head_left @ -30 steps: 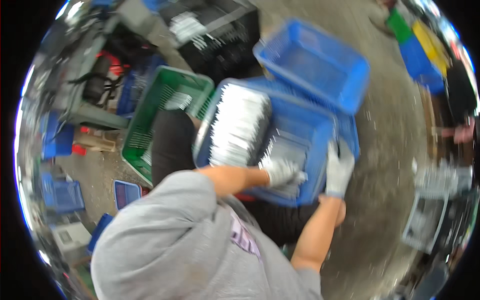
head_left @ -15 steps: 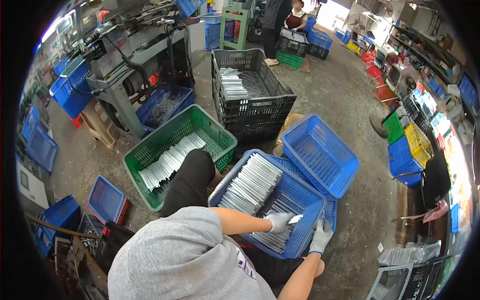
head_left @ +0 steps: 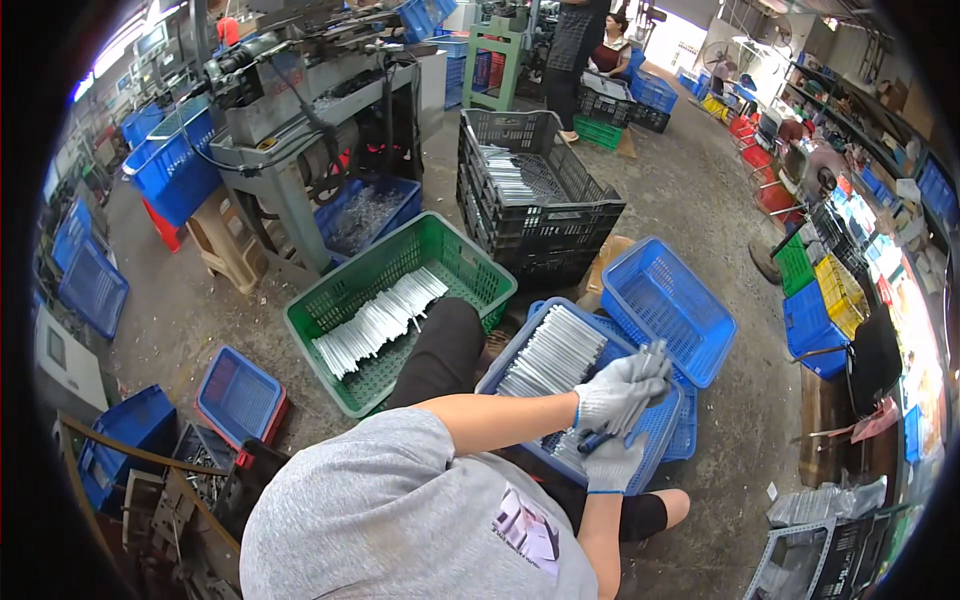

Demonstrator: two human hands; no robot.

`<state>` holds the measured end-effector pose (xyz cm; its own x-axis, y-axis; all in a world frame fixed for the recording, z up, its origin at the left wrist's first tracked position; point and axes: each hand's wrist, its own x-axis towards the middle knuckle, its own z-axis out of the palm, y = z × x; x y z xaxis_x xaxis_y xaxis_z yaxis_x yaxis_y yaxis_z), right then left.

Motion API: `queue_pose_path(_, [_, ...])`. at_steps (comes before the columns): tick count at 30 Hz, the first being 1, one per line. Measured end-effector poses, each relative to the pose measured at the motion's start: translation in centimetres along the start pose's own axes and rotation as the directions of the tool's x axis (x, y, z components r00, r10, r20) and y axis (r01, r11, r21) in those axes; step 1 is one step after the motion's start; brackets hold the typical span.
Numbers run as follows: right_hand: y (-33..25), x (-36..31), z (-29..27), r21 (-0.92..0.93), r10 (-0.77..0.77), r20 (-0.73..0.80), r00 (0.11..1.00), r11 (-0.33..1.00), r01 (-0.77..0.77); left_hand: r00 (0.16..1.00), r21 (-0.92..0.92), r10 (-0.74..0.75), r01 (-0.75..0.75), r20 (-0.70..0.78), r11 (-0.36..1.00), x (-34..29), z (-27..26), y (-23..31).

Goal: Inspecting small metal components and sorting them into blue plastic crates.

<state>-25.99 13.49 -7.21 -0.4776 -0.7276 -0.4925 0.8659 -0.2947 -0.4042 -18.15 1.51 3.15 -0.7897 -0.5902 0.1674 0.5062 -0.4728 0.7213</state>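
Observation:
Over the near blue basket (head_left: 503,364) I hold both white-gloved hands close together. My left hand (head_left: 610,393) is closed around a small bundle of thin silver metal rods (head_left: 655,358), whose ends stick out past the fingers. Just below it, my right hand (head_left: 613,465) is closed by the bundle's lower end, next to a short dark bluish piece (head_left: 594,441) that I cannot make out. Inside the basket lies a thick row of silver rods (head_left: 556,350). More rods are partly hidden beneath my hands and left forearm.
A green basket (head_left: 400,240) with a row of rods stands left of my knee. Black stacked crates (head_left: 545,222) stand beyond it. At the right, a blue basket (head_left: 665,310) leans over another. A machine (head_left: 290,190) rises at the left; two people stand or sit far back.
My left hand has risen up and right out of the basket, now with a bundle of rods. My right hand has come left from the basket's right rim to meet it. The view has shifted.

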Motion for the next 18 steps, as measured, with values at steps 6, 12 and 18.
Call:
queue_pose_path(6, [2.0, -2.8, 3.1, 0.278, -0.001, 0.457, 0.889, 0.950, -0.142, 0.958, 0.354, 0.070, -0.170, 0.279, 0.920, -5.7, 1.7, 1.7])
queue_pose_path(12, [4.0, -3.0, -1.8, 0.377, -0.035, 0.588, 0.808, 0.896, -0.235, 0.841, 0.564, -0.047, -0.319, 0.540, 0.762, -8.5, 2.3, 1.8])
queue_pose_path(18, [2.6, -4.1, -2.0, 0.538, 0.235, 0.330, 0.914, 0.749, -0.387, 0.843, 0.548, 0.120, -0.443, 0.525, 0.710, -9.6, 2.1, 3.4])
